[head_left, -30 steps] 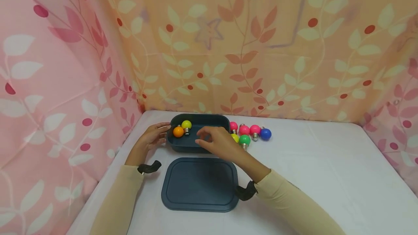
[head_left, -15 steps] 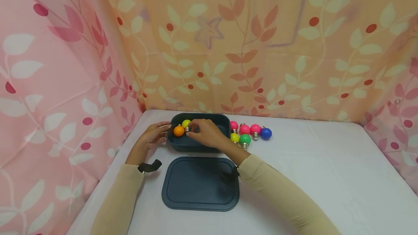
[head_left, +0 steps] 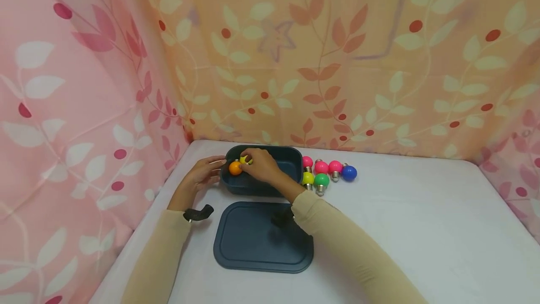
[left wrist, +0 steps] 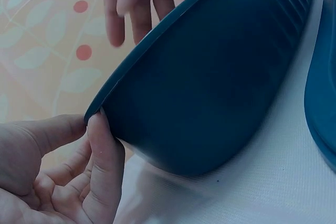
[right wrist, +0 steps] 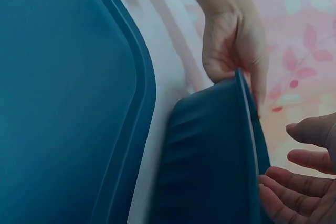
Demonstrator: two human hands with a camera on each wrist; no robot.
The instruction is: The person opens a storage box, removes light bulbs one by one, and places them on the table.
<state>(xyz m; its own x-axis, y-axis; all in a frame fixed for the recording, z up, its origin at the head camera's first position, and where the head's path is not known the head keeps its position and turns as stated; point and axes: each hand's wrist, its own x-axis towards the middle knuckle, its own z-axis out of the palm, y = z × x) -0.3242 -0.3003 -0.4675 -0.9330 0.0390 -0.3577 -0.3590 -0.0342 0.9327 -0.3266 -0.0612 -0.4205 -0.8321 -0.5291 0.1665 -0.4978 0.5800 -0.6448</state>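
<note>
A dark blue lunch box (head_left: 291, 191) stands near the back wall. In it lie an orange light bulb (head_left: 235, 168) and a yellow light bulb (head_left: 244, 159), the latter partly hidden by my right hand. My left hand (head_left: 205, 171) is at the box's left end. In the left wrist view, its thumb and a finger pinch the rim. My right hand (head_left: 262, 165) is over the box with its fingertips beside the yellow bulb. In the right wrist view, its thumb and fingers (right wrist: 296, 184) are apart, with no bulb visible between them.
A flat dark blue lid (head_left: 263, 243) lies in front of the box, under my right forearm. Right of the box sit several loose bulbs: pink (head_left: 321, 167), green (head_left: 321, 180), yellow (head_left: 308, 178) and blue (head_left: 349, 173). Patterned cloth (head_left: 270, 83) hangs behind the white table.
My right hand has moved left across the box to the yellow bulb, its forearm now over the lid. The left hand has stayed at the rim. The head view has shifted slightly.
</note>
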